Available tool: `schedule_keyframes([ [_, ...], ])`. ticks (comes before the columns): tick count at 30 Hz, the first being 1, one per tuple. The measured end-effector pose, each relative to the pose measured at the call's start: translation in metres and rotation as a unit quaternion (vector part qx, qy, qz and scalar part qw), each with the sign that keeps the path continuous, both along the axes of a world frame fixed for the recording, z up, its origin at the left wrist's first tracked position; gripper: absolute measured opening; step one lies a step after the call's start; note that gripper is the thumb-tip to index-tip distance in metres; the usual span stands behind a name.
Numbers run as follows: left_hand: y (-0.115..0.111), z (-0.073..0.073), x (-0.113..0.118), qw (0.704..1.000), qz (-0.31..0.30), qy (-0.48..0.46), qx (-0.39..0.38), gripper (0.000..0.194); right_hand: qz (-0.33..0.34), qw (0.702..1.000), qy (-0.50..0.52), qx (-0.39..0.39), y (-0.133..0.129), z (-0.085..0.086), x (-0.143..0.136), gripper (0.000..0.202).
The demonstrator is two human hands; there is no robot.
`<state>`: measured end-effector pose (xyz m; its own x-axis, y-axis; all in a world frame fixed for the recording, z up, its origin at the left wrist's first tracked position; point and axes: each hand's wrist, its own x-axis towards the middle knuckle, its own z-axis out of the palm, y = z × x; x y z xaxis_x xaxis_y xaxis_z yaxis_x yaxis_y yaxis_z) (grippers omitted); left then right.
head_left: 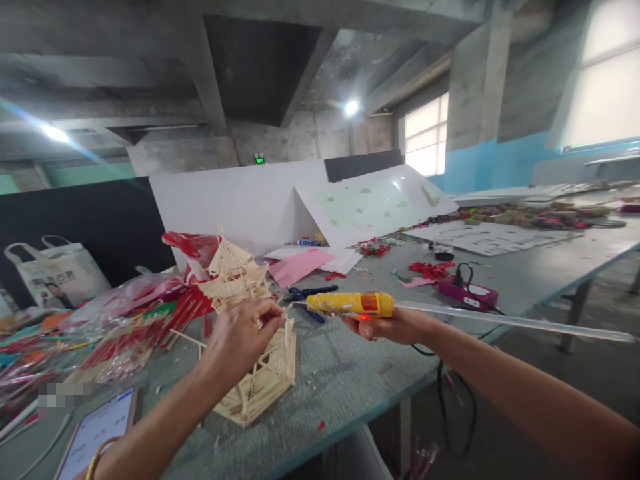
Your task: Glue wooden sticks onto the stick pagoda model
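Observation:
A tower-like model of pale wooden sticks (270, 380) stands on the grey table, its pointed roof rising behind my left hand (247, 333). The fingers of that hand are pinched together above the model's lower part; what they hold, if anything, is too small to tell. My right hand (385, 327) is closed round a yellow glue gun (350, 305), which lies level with its nozzle pointing left, close to my left fingertips. A long clear glue stick (510, 321) sticks out of the gun's rear, and an orange light glows on its underside.
Blue-handled pliers (315, 291) lie behind the glue gun. At the left are a phone (97, 433), bundled red sticks (125, 340) and a tote bag (60, 277). A purple power strip (467, 295) with a black cable sits near the table's right edge. Pink paper (300, 267) lies farther back.

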<state>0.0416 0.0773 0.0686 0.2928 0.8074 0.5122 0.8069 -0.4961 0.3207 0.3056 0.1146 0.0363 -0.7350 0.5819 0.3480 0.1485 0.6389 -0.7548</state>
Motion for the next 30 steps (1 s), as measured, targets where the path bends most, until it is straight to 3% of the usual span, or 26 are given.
schedule_keyframes([
  [16, 0.000, 0.001, 0.003, 1.000, 0.002, -0.005, 0.009, 0.011, -0.005, 1.000, -0.025, 0.017, -0.001, 0.002, -0.001, 0.043],
  [30, -0.001, 0.000, 0.004, 0.995, 0.029, -0.096, 0.001, 0.012, -0.003, 1.000, 0.007, 0.018, -0.008, 0.010, -0.006, 0.045],
])
